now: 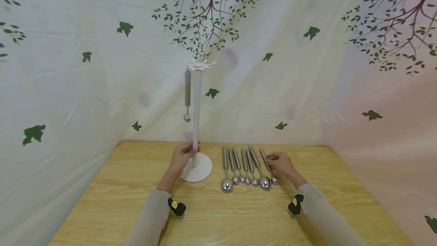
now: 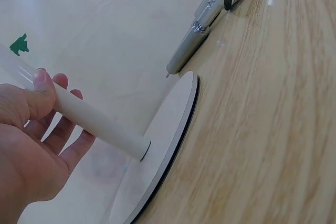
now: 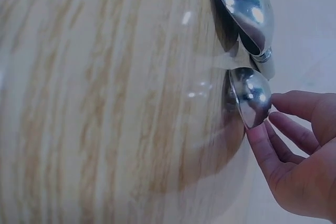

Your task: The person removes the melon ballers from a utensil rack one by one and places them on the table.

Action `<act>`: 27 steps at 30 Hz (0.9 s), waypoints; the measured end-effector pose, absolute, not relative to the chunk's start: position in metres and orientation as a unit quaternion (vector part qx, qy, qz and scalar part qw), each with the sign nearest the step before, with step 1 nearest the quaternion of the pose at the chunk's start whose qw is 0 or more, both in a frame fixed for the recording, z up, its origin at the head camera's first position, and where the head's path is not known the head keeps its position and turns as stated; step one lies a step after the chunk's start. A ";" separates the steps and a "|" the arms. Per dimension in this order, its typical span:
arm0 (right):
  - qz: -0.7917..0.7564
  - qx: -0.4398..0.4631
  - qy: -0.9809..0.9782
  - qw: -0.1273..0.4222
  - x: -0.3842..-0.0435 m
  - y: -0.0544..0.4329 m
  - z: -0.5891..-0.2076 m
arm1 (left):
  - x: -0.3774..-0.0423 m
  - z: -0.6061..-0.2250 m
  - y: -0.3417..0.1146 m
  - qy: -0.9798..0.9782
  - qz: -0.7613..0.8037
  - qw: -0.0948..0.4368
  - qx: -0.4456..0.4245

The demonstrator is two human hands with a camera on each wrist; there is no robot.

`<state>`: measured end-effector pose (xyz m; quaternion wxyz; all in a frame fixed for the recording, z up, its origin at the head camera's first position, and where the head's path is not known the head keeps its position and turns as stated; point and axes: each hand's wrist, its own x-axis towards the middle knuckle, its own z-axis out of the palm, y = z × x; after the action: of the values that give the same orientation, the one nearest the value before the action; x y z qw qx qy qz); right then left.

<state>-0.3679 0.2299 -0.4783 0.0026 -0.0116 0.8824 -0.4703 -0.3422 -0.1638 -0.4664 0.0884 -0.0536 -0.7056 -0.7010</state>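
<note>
My left hand [image 1: 180,159] grips the white pole [image 1: 196,113] of an upright stand, low down, just above its round base [image 1: 204,171]. From a hook at the stand's top hangs a small steel melon baller [image 1: 187,89]. Over on the right, my right hand [image 1: 282,164] pinches the handle of the rightmost melon baller [image 1: 274,180], which lies on the table. Its round bowl [image 3: 252,95] covers most of the handle in the right wrist view. Left of it, several steel scoops [image 1: 264,183] of different sizes lie in a row, handles pointing away.
The wooden table [image 1: 222,219] ends at a back edge just behind the handles. Behind it hangs a pale cloth [image 1: 246,117] printed with branches and green leaves. The stand's hooked top [image 1: 199,65] rises high above the table. Black wrist cameras [image 1: 176,207] sit on both sleeves.
</note>
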 end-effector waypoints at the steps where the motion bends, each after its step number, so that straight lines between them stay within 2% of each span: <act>1: -0.471 -0.012 0.882 0.001 -0.368 0.230 -0.478 | -0.342 -0.466 -0.164 -0.706 -0.701 0.090 -0.053; 9: -0.437 -0.027 0.899 -0.019 -0.373 0.227 -0.470 | -0.342 -0.466 -0.163 -0.712 -0.692 0.110 -0.030; 15: -0.459 -0.089 0.883 -0.030 -0.372 0.208 -0.453 | -0.342 -0.465 -0.164 -0.710 -0.696 0.109 -0.018; 27: -0.481 -0.225 0.847 -0.032 -0.358 0.135 -0.370 | -0.342 -0.468 -0.175 -0.695 -0.715 0.056 -0.051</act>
<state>-0.3576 0.1354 -0.3704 -0.0324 -0.2247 0.8467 -0.4812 -0.3420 -0.1751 -0.4683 0.0555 -0.0507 -0.6949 -0.7151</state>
